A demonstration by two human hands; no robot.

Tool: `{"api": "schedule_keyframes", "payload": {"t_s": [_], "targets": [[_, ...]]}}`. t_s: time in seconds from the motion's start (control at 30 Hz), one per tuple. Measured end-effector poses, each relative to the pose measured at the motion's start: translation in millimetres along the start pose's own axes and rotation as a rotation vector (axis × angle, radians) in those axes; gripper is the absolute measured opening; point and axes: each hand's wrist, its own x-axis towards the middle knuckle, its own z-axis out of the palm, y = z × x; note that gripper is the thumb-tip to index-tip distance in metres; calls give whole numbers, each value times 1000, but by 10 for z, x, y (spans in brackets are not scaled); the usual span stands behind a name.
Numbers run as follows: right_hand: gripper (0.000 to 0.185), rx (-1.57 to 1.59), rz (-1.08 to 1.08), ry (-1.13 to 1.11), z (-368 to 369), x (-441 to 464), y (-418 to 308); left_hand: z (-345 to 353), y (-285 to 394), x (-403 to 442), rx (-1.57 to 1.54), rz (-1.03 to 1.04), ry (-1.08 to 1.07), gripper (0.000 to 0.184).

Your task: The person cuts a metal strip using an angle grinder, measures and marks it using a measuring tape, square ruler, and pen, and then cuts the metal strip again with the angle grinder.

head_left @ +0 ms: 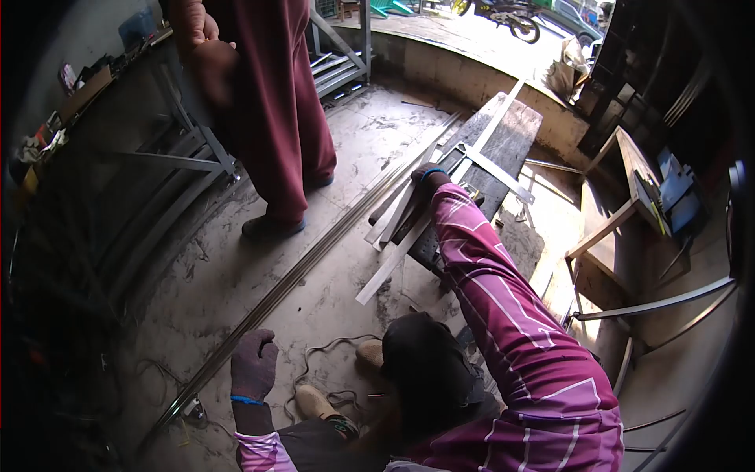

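Note:
My right hand (429, 176), in a dark glove with a blue cuff, reaches to the metal strips on a dark wooden bench (515, 118). Its fingers are mostly hidden, and what they hold cannot be made out. A flat metal strip (383, 271) sticks out toward me past the bench edge, and a shorter crosspiece (497, 175) lies across the strips. At lower left, my left hand (254, 364), also gloved, is closed in a loose fist near long thin metal bars (303, 267) lying on the floor. Nothing shows in it.
A person in maroon trousers (275, 102) stands at upper left by a metal frame (197, 149). A cable (330, 344) curls on the floor near my feet. Wooden framing (621, 197) stands at right. A motorcycle (503, 17) is outside.

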Motion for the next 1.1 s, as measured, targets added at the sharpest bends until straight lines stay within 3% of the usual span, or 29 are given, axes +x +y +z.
{"api": "schedule_keyframes", "payload": {"t_s": [0.17,0.4,0.43,0.63,0.73,0.83,0.87,0.9,0.97,1.1], "targets": [[35,66,3,-25,-155,-211,-131,-118,-130,-223,2,-84,9,24],[33,512,484,243,-320,-943,-372,-147,24,-145,24,-8,56,22],[33,489,484,380,-338,-1008,-441,-129,57,-126,7,8,50,21],[51,499,504,293,-701,-1341,-629,-169,194,-118,-8,94,64,23],[50,671,312,372,-850,-1565,-895,-200,158,-135,28,107,71,21],[38,945,-55,594,-771,-1852,-1400,-215,95,-132,5,53,39,21],[37,1149,-159,545,-731,-2032,-1641,-214,94,-110,10,59,46,21],[37,1147,-303,583,-590,-2072,-1866,-210,104,-105,15,62,53,21],[34,1223,-505,392,-548,-2564,-2282,-225,207,-91,2,87,52,21],[29,1052,-663,306,-568,-3027,-2771,-210,247,-114,-5,133,58,23]]}}
